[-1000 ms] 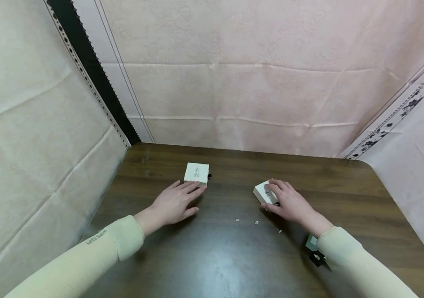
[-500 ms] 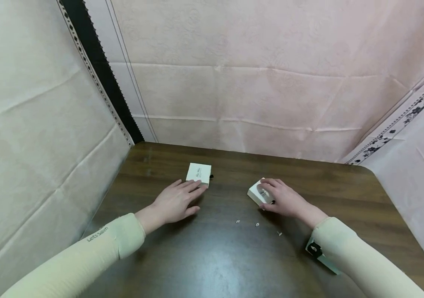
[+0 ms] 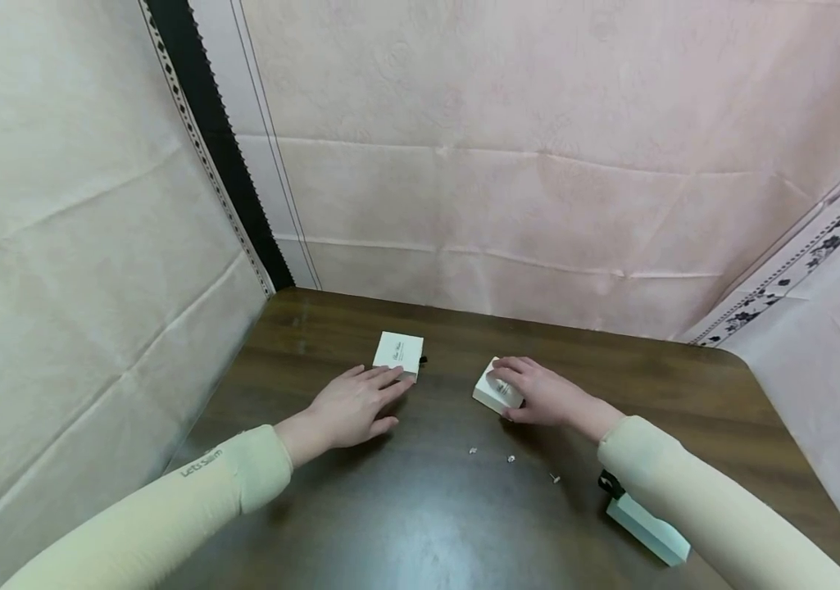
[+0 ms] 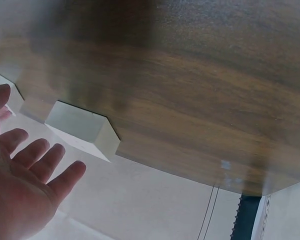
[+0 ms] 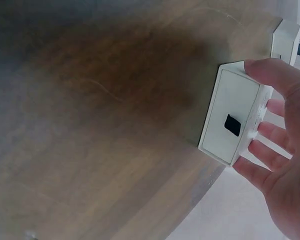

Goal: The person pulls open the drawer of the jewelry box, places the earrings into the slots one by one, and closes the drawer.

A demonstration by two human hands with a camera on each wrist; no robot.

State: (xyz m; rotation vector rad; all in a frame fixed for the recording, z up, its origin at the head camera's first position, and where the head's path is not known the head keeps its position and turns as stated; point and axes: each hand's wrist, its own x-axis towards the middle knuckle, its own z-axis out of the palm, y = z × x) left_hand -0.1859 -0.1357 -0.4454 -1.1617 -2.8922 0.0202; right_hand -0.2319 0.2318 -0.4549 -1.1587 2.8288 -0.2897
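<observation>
Two small white boxes with dark print lie on the brown table. My right hand holds the right-hand white box between thumb and fingers. A black tab shows on that box's side in the right wrist view. My left hand lies flat with fingers extended at the near edge of the left-hand white box. In the left wrist view its spread fingers are beside this box; whether they touch it I cannot tell.
Three tiny light-coloured pieces, including one piece, lie on the table nearer me. A mint-green box with a black item at its end sits partly under my right sleeve. Cloth walls enclose the table.
My right hand has moved left with its white box, nearer the left-hand one. My left hand has barely moved. More of the mint-green box shows beside the sleeve, and its black end appears shifted.
</observation>
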